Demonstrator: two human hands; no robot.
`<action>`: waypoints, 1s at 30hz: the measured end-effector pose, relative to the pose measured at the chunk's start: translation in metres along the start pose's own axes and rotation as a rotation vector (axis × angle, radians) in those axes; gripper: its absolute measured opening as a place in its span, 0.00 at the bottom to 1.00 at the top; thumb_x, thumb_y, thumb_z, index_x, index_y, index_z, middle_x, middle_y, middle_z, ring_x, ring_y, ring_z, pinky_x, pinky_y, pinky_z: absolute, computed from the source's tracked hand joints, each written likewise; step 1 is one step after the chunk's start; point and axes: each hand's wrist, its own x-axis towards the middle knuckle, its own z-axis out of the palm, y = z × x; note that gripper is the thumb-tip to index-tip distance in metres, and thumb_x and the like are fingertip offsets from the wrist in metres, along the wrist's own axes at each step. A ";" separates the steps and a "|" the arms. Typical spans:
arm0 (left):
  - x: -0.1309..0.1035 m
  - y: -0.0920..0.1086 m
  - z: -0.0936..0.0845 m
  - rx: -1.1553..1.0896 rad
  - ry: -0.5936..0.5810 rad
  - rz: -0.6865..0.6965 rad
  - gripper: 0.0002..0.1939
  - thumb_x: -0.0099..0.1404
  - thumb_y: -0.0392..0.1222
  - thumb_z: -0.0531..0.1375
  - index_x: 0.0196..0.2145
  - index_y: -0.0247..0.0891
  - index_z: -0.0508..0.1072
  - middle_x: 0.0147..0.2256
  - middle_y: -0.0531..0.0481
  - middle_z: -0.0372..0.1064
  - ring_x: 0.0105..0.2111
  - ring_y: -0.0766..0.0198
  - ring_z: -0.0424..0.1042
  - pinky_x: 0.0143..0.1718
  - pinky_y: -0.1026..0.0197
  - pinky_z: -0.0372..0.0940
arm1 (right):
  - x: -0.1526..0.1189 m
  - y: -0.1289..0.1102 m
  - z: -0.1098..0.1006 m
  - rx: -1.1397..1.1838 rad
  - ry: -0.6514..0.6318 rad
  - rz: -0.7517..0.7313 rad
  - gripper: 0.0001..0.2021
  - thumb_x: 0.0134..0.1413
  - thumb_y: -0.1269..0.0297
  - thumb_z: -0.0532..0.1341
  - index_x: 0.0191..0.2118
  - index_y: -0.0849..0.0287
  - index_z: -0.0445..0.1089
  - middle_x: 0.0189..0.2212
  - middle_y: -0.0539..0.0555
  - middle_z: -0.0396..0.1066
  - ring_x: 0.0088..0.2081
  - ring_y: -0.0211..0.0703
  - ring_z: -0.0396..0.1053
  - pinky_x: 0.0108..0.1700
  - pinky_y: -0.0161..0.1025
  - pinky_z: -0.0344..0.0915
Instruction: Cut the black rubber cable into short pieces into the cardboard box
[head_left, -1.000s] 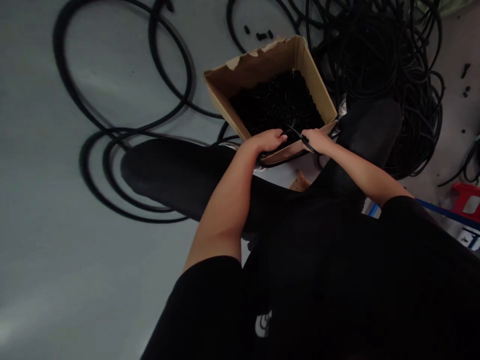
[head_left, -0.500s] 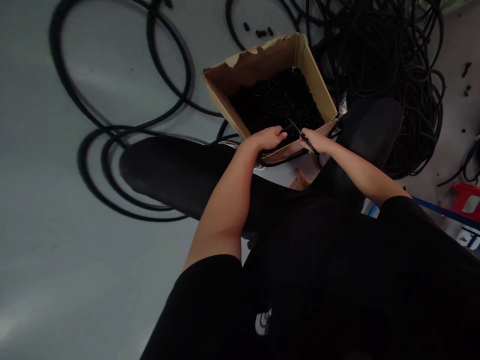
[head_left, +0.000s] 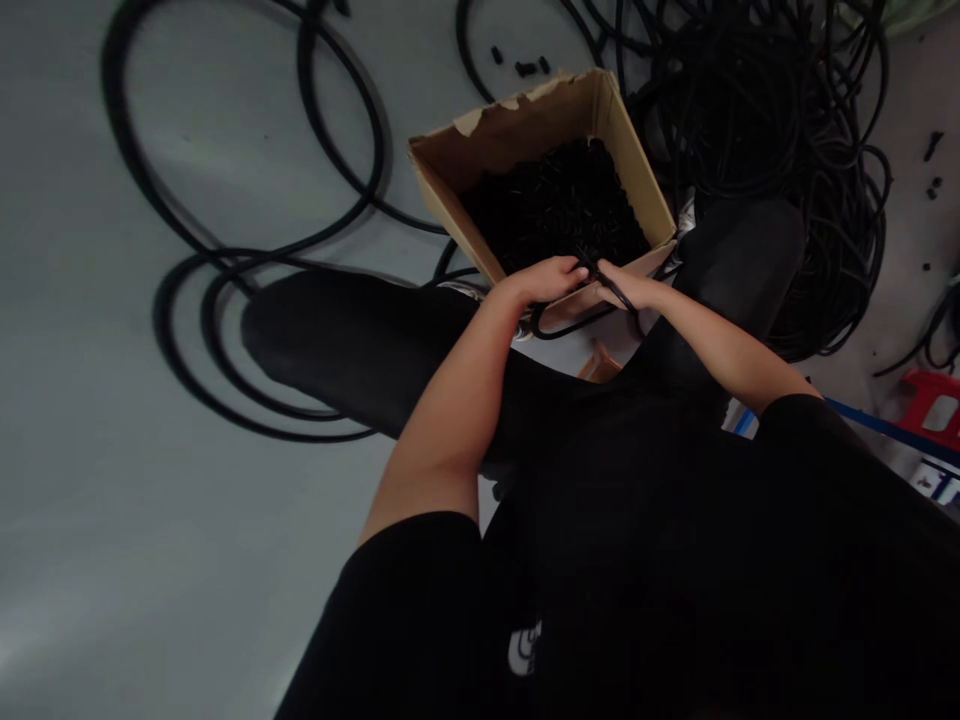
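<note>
My left hand is closed around a black rubber hose, which loops down below the fingers at the box's near edge. In my right hand is a pair of scissors with dark handles. Its blades meet the hose end beside my left fingertips, though the exact contact is too dark to make out. Both hands are close together over the near rim of an open cardboard box. Inside the box lies a heap of short black hose pieces.
Long hose coils lie on the grey floor at left. A large tangled hose pile sits right of the box. Several cut pieces lie behind it. My legs flank the box; a red plastic object is at far right.
My left hand has moved slightly right, bringing the hose to the scissors. The scissor blades, visibly parted before, now sit at the hose by my left fingertips. The hose loop below has shifted right.
</note>
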 end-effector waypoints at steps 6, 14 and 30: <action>0.005 -0.005 0.004 -0.028 0.002 0.025 0.21 0.84 0.56 0.58 0.49 0.39 0.84 0.36 0.43 0.78 0.43 0.46 0.80 0.50 0.49 0.78 | -0.010 -0.016 -0.004 0.001 0.039 0.002 0.08 0.71 0.63 0.66 0.49 0.50 0.66 0.39 0.49 0.73 0.44 0.50 0.70 0.58 0.48 0.76; 0.006 -0.015 0.001 -0.163 0.027 0.020 0.24 0.87 0.63 0.59 0.51 0.40 0.83 0.32 0.46 0.74 0.34 0.52 0.76 0.42 0.51 0.79 | -0.027 -0.053 -0.020 -0.092 0.112 0.065 0.06 0.65 0.62 0.66 0.45 0.55 0.76 0.42 0.59 0.84 0.47 0.58 0.80 0.57 0.47 0.74; -0.005 -0.006 -0.003 -0.148 0.260 -0.011 0.21 0.81 0.46 0.66 0.65 0.35 0.81 0.52 0.36 0.85 0.59 0.39 0.83 0.70 0.38 0.77 | -0.026 -0.052 -0.026 -0.119 0.219 0.135 0.06 0.64 0.62 0.71 0.43 0.57 0.80 0.40 0.58 0.84 0.48 0.58 0.80 0.55 0.45 0.71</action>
